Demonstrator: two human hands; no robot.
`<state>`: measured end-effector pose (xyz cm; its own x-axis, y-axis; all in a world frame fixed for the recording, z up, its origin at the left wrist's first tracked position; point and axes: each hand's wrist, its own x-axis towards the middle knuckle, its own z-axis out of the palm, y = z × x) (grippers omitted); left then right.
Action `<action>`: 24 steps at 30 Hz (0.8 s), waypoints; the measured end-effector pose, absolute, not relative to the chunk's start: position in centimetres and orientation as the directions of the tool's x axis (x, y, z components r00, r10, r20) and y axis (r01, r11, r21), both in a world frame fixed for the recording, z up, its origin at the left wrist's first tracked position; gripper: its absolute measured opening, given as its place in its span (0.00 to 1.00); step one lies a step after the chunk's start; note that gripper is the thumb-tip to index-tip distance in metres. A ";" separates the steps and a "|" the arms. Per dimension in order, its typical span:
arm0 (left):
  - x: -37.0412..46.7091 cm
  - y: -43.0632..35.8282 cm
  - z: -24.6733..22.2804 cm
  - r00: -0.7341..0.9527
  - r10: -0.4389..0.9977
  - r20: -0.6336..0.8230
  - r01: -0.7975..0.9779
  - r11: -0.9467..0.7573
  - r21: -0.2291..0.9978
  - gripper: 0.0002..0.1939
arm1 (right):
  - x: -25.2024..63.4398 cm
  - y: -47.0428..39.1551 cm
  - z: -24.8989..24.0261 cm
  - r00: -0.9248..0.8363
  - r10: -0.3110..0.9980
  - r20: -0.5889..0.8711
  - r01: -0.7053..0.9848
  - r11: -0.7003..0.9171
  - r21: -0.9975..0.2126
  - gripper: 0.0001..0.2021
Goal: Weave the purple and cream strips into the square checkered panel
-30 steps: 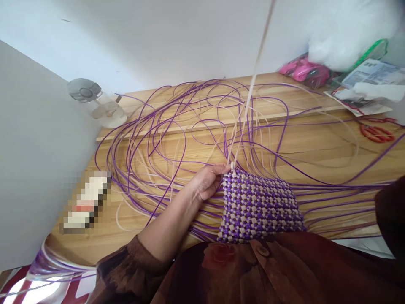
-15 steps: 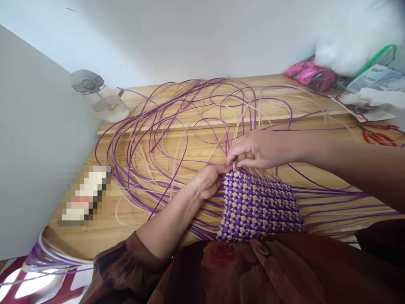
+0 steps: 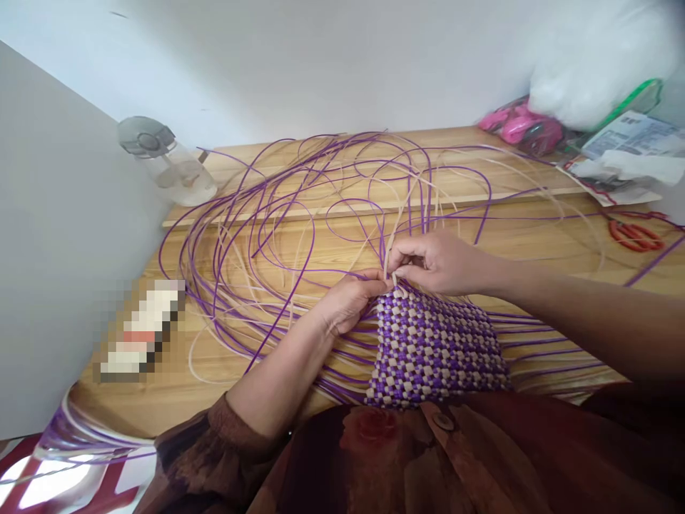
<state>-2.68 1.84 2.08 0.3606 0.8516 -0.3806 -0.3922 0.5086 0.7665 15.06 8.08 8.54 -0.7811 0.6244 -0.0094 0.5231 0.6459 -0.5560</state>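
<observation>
The bench (image 3: 160,392) runs back to a pale wall (image 3: 321,64), where a raised board (image 3: 460,135) forms a step along the far edge; on the near side the person's brown clothing (image 3: 374,464) meets the work, and at the left corner strands bend over the edge. Wood shows to the left around a blurred block (image 3: 144,328) and on the right beyond the right forearm, so the hands have more room sideways than towards the body. The woven mat (image 3: 439,350), purple and cream, lies on the near part of the bench, its far edge slanting nearer the person towards the right and its near edge against the clothing (which of its sides is longer I cannot tell). The left hand (image 3: 350,303) pinches its far left corner; the right hand (image 3: 436,264) has its fingers closed on a pale strand (image 3: 392,232) at that corner. Loose strands (image 3: 345,391) fan from the mat to the left, right and back, their loops crowding the space behind and left of the hands. Beyond stand a bottle (image 3: 179,171), a pink bundle (image 3: 516,127), a white bag (image 3: 578,78), papers (image 3: 626,135) and red handles (image 3: 636,246).
</observation>
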 end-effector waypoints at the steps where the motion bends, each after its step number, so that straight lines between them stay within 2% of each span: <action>1: -2.8 1.9 1.9 0.357 0.854 -0.378 -0.391 0.505 0.770 0.12 | 15.0 8.0 8.2 -0.776 0.631 0.029 0.519 0.663 -0.539 0.07; 6: -3.3 2.2 1.7 0.393 0.854 -0.341 -0.366 0.486 0.794 0.15 | 16.6 5.1 7.3 -0.671 0.617 0.411 0.496 0.786 -0.369 0.04; 10: -3.4 2.3 1.7 0.393 0.850 -0.351 -0.349 0.491 0.798 0.17 | 17.2 1.9 6.2 -0.650 0.601 0.466 0.459 0.799 -0.389 0.02; 15: -3.7 2.4 1.2 0.384 0.860 -0.334 -0.320 0.464 0.826 0.17 | 15.7 1.0 4.6 -0.501 0.605 0.619 0.485 0.788 -0.378 0.02; 18: -4.0 2.6 1.2 0.393 0.847 -0.357 -0.269 0.477 0.837 0.17 | 15.9 0.5 5.2 -0.492 0.705 0.512 0.441 0.708 -0.552 0.05; 21: -4.1 2.6 1.6 0.414 0.839 -0.353 -0.279 0.486 0.828 0.19 | 16.9 -0.1 6.3 -0.531 0.813 0.239 0.414 0.495 -0.764 0.09; 22: -4.1 2.5 1.7 0.417 0.841 -0.344 -0.291 0.483 0.826 0.19 | 17.2 -0.3 6.6 -0.541 0.819 0.188 0.408 0.452 -0.793 0.08; 24: -4.0 2.5 1.9 0.414 0.847 -0.334 -0.306 0.475 0.825 0.19 | 17.2 -0.4 6.7 -0.542 0.814 0.207 0.379 0.457 -0.805 0.06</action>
<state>-4.04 2.47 1.91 0.4138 0.8469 -0.3341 -0.3064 0.4751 0.8248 17.18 -0.42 6.69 -0.5423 0.8143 0.2067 0.3793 0.4569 -0.8046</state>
